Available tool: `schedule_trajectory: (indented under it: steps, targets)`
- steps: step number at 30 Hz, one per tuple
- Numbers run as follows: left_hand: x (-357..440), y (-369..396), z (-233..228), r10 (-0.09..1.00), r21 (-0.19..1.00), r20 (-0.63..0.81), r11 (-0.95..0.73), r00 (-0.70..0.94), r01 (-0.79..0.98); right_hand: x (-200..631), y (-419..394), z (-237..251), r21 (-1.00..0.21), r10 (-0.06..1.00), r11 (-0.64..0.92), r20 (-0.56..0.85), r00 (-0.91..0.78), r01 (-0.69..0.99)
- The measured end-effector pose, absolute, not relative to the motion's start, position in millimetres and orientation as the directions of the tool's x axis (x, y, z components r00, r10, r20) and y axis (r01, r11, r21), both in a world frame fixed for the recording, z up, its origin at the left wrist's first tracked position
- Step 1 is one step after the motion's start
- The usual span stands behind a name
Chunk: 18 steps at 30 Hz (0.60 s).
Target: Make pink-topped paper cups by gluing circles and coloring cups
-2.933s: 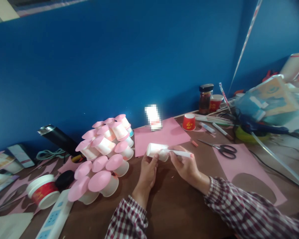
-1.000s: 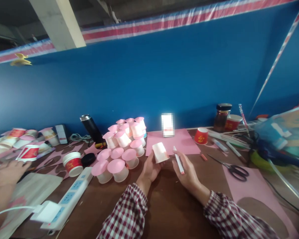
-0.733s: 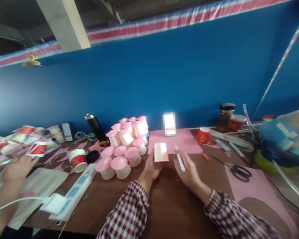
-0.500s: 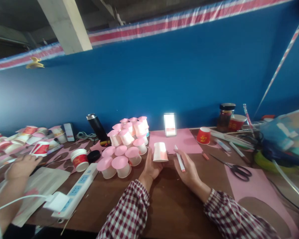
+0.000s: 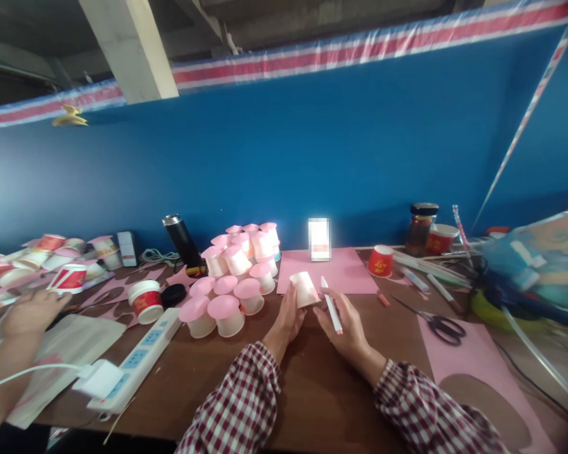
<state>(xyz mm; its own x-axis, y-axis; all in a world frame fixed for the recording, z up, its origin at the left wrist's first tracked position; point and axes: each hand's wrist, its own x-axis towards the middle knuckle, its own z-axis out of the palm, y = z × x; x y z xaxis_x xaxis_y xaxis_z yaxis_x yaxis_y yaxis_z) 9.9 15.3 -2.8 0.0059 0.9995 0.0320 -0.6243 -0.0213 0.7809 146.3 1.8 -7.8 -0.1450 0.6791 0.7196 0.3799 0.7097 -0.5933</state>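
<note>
My left hand point(image 5: 288, 315) is wrapped round a white paper cup point(image 5: 303, 289), which tilts with its wide rim down and carries a pink patch low on its right side. In my right hand point(image 5: 345, 321) is a white marker point(image 5: 332, 306) with a pink end, gripped between thumb and fingers close to the cup. A sheet of pink paper point(image 5: 360, 271) lies behind both hands. Left of them stand several upturned cups topped with pink paper discs point(image 5: 226, 307).
A power strip point(image 5: 137, 359) with a white plug runs along the left. Another person's hand point(image 5: 31, 312) rests near more cups at far left. Scissors point(image 5: 445, 329) lie on cut pink paper at right. A red cup point(image 5: 381, 261) and a black bottle point(image 5: 182, 239) stand behind.
The cup has tipped over to the left in my left hand. My right hand has brought the marker leftward, nearer the cup. The view has shifted slightly.
</note>
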Motion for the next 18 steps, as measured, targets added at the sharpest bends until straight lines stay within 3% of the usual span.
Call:
schedule_trajectory:
  steps: [18]
  targets:
    - [11,17,-14,0.992,0.767,0.091,-0.016,0.084,-0.641,148,13,-15,-0.561,0.657,0.686,0.751,-0.065,0.463]
